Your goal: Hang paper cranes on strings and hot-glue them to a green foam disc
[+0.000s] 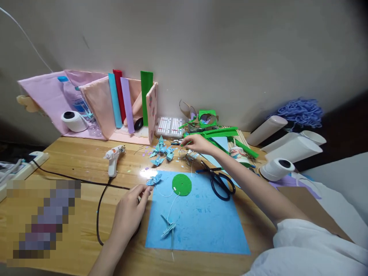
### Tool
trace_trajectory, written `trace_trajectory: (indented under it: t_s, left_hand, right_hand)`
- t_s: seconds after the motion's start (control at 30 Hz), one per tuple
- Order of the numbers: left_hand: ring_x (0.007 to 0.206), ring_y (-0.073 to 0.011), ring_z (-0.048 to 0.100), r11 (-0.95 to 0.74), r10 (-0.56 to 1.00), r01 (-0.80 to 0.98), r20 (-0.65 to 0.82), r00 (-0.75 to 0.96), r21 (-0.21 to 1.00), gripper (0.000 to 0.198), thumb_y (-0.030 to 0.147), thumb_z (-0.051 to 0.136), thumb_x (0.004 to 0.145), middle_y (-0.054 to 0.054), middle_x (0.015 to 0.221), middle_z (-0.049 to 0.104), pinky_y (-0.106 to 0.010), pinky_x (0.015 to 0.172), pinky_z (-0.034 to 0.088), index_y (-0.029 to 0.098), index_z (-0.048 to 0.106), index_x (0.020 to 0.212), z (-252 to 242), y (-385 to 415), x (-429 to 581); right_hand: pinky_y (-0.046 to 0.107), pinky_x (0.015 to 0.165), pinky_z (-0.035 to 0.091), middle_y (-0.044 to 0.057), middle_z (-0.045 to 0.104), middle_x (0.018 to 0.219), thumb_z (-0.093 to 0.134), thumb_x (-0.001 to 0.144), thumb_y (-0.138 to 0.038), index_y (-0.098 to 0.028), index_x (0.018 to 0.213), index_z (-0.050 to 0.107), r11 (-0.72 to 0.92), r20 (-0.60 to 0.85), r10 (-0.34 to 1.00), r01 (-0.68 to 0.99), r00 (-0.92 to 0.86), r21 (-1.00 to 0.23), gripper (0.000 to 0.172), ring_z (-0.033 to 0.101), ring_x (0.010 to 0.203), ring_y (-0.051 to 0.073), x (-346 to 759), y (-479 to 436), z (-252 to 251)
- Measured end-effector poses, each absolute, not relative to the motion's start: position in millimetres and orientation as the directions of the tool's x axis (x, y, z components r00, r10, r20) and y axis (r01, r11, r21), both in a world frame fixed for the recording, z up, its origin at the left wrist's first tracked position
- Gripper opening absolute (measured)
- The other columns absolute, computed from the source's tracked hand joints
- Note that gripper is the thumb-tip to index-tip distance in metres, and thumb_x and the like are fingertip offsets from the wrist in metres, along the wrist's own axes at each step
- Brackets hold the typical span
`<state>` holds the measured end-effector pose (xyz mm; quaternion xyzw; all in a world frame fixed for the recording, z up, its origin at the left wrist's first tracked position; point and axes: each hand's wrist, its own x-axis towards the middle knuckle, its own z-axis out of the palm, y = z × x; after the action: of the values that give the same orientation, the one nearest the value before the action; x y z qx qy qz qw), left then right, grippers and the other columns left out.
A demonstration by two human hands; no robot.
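Note:
My left hand (pixel 130 212) rests on the wooden table at the left edge of a blue sheet (pixel 201 222), fingers pinched on a white thread beside a small blue paper butterfly (pixel 154 179). The thread runs to a green felt circle (pixel 182 184) and on to another paper butterfly (pixel 168 227) lying on the sheet. My right hand (pixel 197 143) reaches far across to a heap of green scraps, fingers closed on something small I cannot make out. Several blue paper butterflies (pixel 162 152) lie just left of it.
A white glue gun (pixel 113 158) stands left of centre, its black cord trailing toward me. Black scissors (pixel 220 182) lie at the sheet's top right corner. A pink organiser with felt rolls (pixel 126 103), tape rolls (pixel 278 168), white tubes and purple yarn line the wall.

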<state>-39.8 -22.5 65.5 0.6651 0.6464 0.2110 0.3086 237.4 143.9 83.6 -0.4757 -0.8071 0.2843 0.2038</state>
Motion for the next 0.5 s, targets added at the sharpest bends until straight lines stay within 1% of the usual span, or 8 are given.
trace_trajectory:
  t_s: [0.07,0.13,0.2,0.27,0.37,0.5]
  left_hand:
    - [0.076,-0.0176,0.057,0.014,0.987,0.739,-0.125,0.096,0.674,0.034,0.049,0.037,0.088,0.0,0.086,0.065,-0.026,0.066,0.038,0.024,0.06,0.084,66,-21,-33]
    - [0.075,-0.017,0.056,0.002,0.983,0.745,-0.137,0.12,0.667,0.035,0.049,0.036,0.088,0.0,0.084,0.064,-0.026,0.066,0.038,0.024,0.06,0.083,67,-20,-26]
    - [0.074,-0.0169,0.056,-0.004,0.979,0.753,-0.15,0.136,0.657,0.035,0.049,0.036,0.088,0.0,0.082,0.063,-0.027,0.065,0.037,0.024,0.059,0.083,68,-19,-20]
    - [0.073,-0.017,0.056,-0.006,0.977,0.761,-0.159,0.143,0.649,0.035,0.05,0.036,0.088,0.0,0.081,0.063,-0.027,0.065,0.037,0.023,0.059,0.082,69,-18,-15]
    - [0.074,-0.0174,0.056,-0.008,0.975,0.77,-0.167,0.148,0.639,0.036,0.05,0.036,0.088,0.0,0.082,0.063,-0.027,0.065,0.037,0.024,0.059,0.083,68,-16,-12]
    - [0.072,-0.0172,0.056,-0.024,0.974,0.783,-0.163,0.159,0.621,0.037,0.05,0.035,0.088,-0.001,0.08,0.063,-0.027,0.065,0.037,0.023,0.059,0.082,69,-13,-6]
  right_hand:
    - [0.02,0.072,0.047,0.003,0.072,0.092,0.054,0.072,-0.004,-0.017,0.091,0.071,0.431,-0.049,0.82,0.67,-0.571,-0.604,0.029,0.065,0.083,0.014,246,140,76]
    - [0.018,0.073,0.046,0.001,0.072,0.094,0.053,0.075,-0.005,-0.018,0.094,0.07,0.46,-0.09,0.809,0.72,-0.582,-0.52,0.029,0.065,0.084,0.012,252,138,70]
    - [0.018,0.072,0.045,0.003,0.072,0.091,0.052,0.079,-0.008,-0.017,0.091,0.07,0.438,-0.066,0.859,0.795,-0.508,-0.418,0.023,0.065,0.083,0.013,257,139,66]
    - [0.021,0.07,0.043,0.006,0.072,0.086,0.054,0.079,-0.01,-0.014,0.085,0.07,0.407,-0.041,0.894,0.846,-0.446,-0.344,0.018,0.064,0.08,0.015,263,140,63]
    - [0.023,0.065,0.04,0.008,0.07,0.08,0.059,0.077,-0.013,-0.014,0.079,0.07,0.378,-0.04,0.914,0.884,-0.403,-0.277,0.012,0.062,0.076,0.017,272,139,55]
    - [0.022,0.065,0.038,0.007,0.067,0.081,0.062,0.076,-0.019,-0.015,0.079,0.07,0.372,-0.043,0.919,0.901,-0.391,-0.222,0.01,0.06,0.077,0.017,275,132,43]
